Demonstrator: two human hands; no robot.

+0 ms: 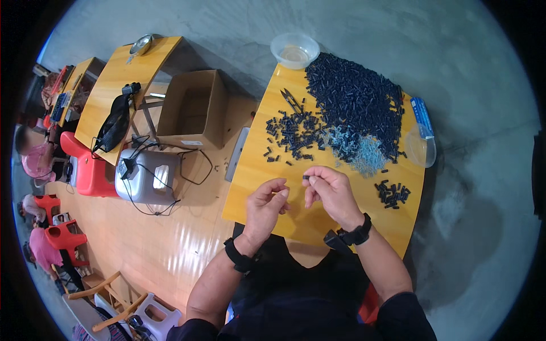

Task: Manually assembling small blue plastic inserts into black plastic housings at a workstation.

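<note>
My right hand (334,196) pinches a small black cylindrical piece (306,177) between thumb and fingers, above the near part of the yellow table (256,170). Close by on its left, my left hand (264,209) is closed, thumb against fingertips; whatever it may hold is too small to make out. Beyond both hands lies a large heap of black cylindrical pieces (358,94). Thin light-blue pieces (368,156) are piled at its near edge. Looser black pieces (293,133) spread to the left, and a smaller black cluster (392,194) sits right of my right hand.
Tweezers (292,102) lie near the table's left edge. A clear plastic bowl (294,50) is at the far left corner; a blue box (422,117) and a clear container (422,149) are at the right edge. Leftward stand a cardboard box (193,108) and a grey stool (147,179) with cables.
</note>
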